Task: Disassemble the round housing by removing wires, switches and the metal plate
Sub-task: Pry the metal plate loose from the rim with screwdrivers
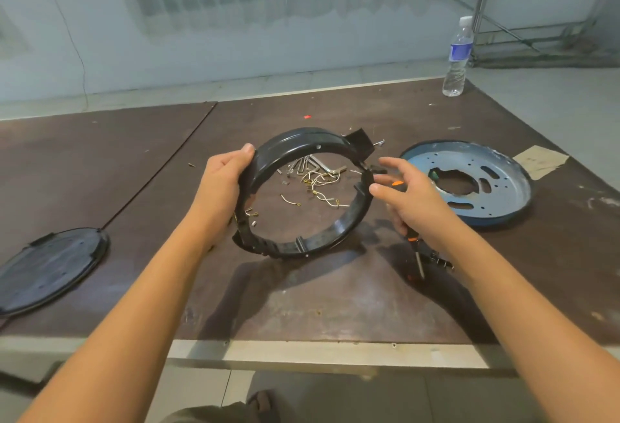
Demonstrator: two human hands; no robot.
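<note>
Head view: gripping housing (299,141) rim w/ L hand (227,169), palming screwdriver (419,263) in R hand (414,192), fingers (392,163) splayed; risks dropping tilted housing onto wires (321,187) — one-sided hold.

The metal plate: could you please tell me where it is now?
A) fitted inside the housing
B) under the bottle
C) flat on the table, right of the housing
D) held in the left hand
C: the blue metal plate lies flat on the table, apart from the housing that the left hand holds.
</note>
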